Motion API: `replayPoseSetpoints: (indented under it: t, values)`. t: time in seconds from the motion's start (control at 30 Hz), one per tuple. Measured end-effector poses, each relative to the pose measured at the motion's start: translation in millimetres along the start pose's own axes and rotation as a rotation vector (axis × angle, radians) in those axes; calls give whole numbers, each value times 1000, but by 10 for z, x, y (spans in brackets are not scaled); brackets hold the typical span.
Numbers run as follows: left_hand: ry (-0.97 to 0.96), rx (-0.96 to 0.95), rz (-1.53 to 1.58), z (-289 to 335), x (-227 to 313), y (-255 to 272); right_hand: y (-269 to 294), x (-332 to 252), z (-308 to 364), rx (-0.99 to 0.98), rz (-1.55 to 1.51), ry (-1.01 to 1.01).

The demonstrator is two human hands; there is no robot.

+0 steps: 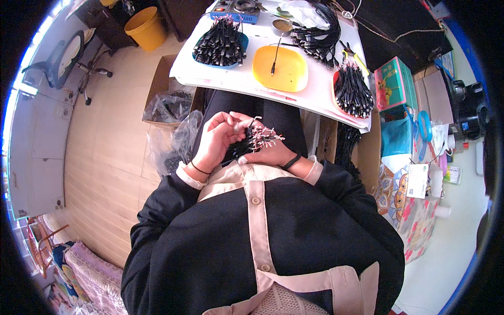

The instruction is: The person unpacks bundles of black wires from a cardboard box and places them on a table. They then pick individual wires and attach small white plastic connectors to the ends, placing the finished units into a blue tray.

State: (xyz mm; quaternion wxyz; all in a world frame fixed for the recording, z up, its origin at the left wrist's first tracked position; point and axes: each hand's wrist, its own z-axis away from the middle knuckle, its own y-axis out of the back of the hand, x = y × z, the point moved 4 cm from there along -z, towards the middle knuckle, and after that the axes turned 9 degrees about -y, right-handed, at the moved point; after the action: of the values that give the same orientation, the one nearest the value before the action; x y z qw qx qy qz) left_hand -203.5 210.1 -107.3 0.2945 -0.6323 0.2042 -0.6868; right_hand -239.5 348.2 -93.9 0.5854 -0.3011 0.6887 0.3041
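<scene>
Over my lap I hold a bundle of thin black cables point(262, 138) whose stripped ends show red and white wires pointing right. My right hand point(273, 155) is wrapped round the bundle from below, with its thumb along the near side. At the bundle's left side, my left hand point(216, 137) has its fingers curled and pinched on the cables; exactly which strands it grips is hidden. Ahead on the table, a single black cable point(274, 62) lies across a yellow plate point(294, 73).
The white table point(189, 73) also bears a blue tray of cables point(219, 46), a red tray of cables point(354, 92), loose black cables point(317, 39), yellow-handled pliers point(348, 51), a small metal cup point(282, 26) and a blue stove-like device point(235, 10). A cardboard box point(157, 86) stands left, beside my legs.
</scene>
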Motion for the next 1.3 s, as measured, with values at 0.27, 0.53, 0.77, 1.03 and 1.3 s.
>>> replayPoseSetpoints:
  t: [0.27,0.53,0.77,1.03,1.3]
  values:
    - [-158,276,223,-85,70,368,156,61,-136,413,-432,-95]
    - [266,114,577,-42,-107,-268,305,-281,-321,475,-1124,-115]
    - [326,232,696,-69,-106,-521,131,-392,-292,620,-803,-38]
    - [335,338,520,-117,-124,-561,259,-498,-278,674,-519,-285]
    - [-568,-47,-468,-1085,543,-815,1910,-648,-875,483,-191,-641]
